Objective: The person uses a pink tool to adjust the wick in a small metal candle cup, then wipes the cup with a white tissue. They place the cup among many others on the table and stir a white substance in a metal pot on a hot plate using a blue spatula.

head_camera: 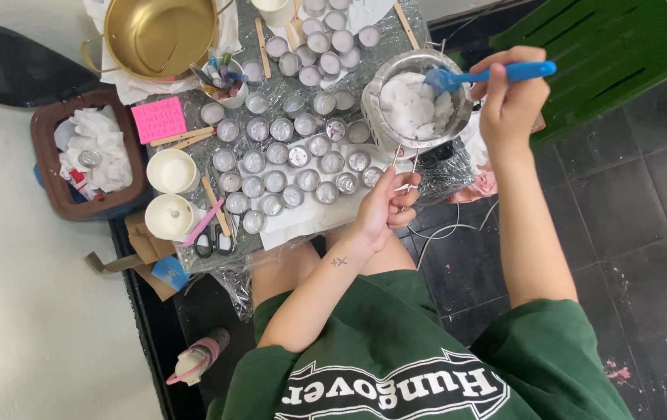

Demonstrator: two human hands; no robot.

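Dark tiled floor (629, 210), pink-stained at lower right; pale floor to the left.

Low tabletop (365, 47), wrapped in crinkled clear film, crowded.

Metal strainer (419, 97): round, wire-handled, at right end of tabletop, filled with white wax chunks (415, 109). Handle running down toward seated person.

Left hand (384, 206): fingers curled shut round strainer handle, just below bowl. Small cross mark on wrist.

Right hand (509, 97): closed round blue spatula (489, 75), blade dipped into wax at upper right of strainer.

Small round metal cups (294, 159): many, in rough rows across middle of tabletop, some on white paper sheet (310, 218); more cups on paper at far end. Contents too small to tell.

Gold pot (161, 33): large, on white cloth, upper left.

Two white round containers (170, 194): left edge of tabletop, one below the other.

Pink note (158, 119): beside pot, writing on it.

Wooden sticks (182, 138): several, scattered among cups.

Scissors (213, 239): black-handled, near front edge, pink stick lying across nearby.

Cup of coloured pens (221, 78): below pot.

Brown bin (88, 155): left of tabletop, stuffed with crumpled white paper.

Green plastic chair (614, 54): upper right, well apart from tabletop.

Bottle (197, 358): white with pink cap, lying on floor at lower left.

Green shirt (396, 365): worn by seated person, white lettering across front.
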